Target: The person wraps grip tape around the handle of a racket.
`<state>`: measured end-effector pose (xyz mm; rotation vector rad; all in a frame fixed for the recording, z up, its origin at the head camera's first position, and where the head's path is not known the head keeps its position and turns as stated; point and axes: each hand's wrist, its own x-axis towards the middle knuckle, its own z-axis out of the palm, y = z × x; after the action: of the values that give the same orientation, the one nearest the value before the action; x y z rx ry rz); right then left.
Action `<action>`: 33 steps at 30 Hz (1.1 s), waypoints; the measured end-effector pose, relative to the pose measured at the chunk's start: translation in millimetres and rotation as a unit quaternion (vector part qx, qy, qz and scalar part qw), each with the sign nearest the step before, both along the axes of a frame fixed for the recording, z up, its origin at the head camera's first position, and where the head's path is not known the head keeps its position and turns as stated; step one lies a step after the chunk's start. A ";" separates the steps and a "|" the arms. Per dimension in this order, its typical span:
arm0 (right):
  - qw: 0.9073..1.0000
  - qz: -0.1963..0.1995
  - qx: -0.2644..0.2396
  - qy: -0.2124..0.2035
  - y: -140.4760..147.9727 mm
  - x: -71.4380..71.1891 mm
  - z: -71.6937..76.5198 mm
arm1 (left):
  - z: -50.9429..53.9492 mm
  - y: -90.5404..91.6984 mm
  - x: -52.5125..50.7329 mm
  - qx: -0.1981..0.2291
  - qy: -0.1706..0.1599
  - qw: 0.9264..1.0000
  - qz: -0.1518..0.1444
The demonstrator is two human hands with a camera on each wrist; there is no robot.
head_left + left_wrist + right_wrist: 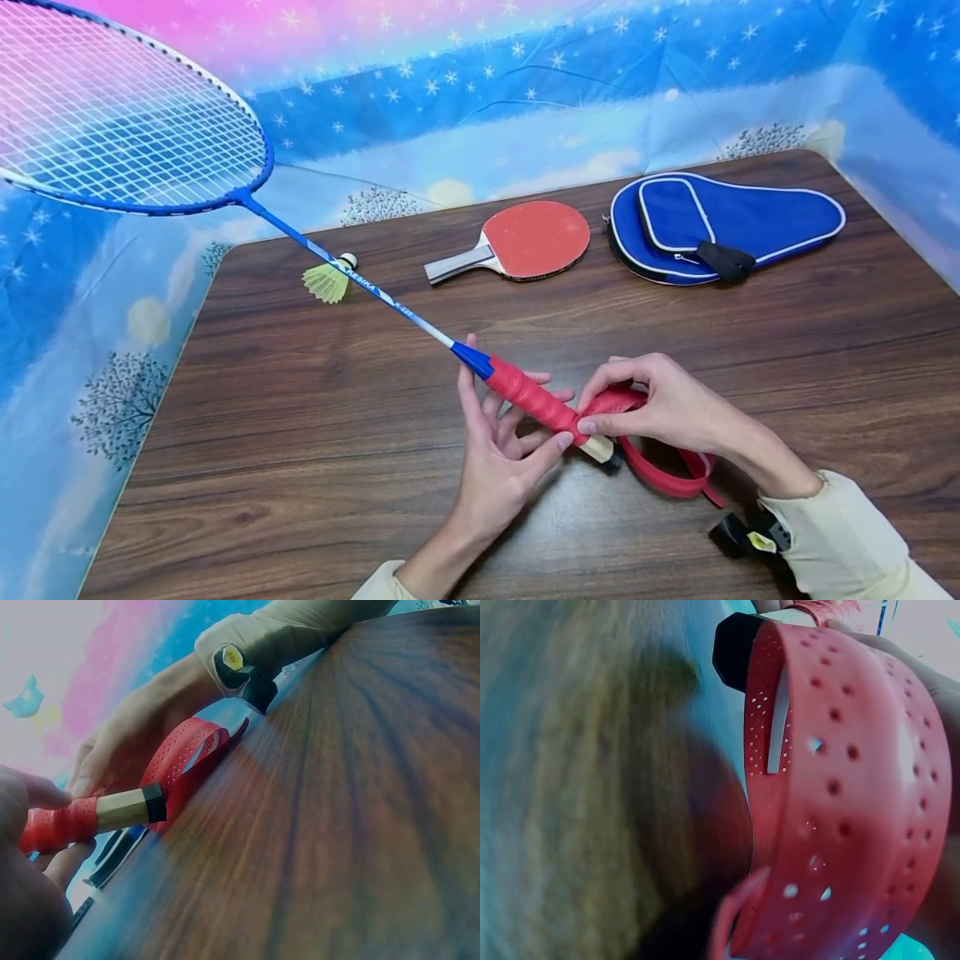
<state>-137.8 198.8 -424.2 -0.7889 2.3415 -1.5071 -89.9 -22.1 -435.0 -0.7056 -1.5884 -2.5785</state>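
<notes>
A blue and white badminton racket (360, 279) slants across the head view, its handle largely wrapped in red grip tape (536, 396). Near the black butt cap (155, 803) a pale stretch of handle (120, 811) stays bare. My left hand (495, 467) holds the wrapped handle from below, thumb against the tape near its lower end. With thumb and fingers my right hand (660, 404) pinches the tape where it leaves the handle. From there the loose perforated tape (870, 772) hangs in a curl by the butt, filling much of the right wrist view.
On the wooden table (300, 467) lie a yellow shuttlecock (327, 280), a red table tennis bat (536, 240) and a blue bat case (750, 221) towards the back. A patterned cloth (487, 92) rises behind the table. A black device (738, 535) sits at the right wrist.
</notes>
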 end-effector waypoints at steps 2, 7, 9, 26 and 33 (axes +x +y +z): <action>1.000 0.000 0.001 0.003 -0.4 0.1 -1.1 | 0.4 0.5 0.5 -0.005 -0.001 1.000 0.004; 1.000 -0.002 0.006 0.007 -1.4 0.1 -2.8 | 0.6 0.2 0.8 -0.019 0.002 1.000 0.012; 1.000 0.000 0.006 0.007 -1.7 -0.1 -3.5 | 0.7 -0.1 0.8 -0.024 0.001 1.000 0.016; 0.999 0.015 -0.005 0.029 0.0 -2.1 -6.6 | -22.5 -1.8 -6.2 -0.013 0.010 1.000 0.022; 1.000 0.008 0.005 0.025 -0.8 -1.7 -6.2 | -23.6 -1.9 -7.0 -0.005 0.012 1.000 0.009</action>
<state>-139.5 197.9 -430.4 -0.8502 2.3711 -1.4850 -96.9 -23.9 -458.6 -0.7165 -1.5934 -2.5418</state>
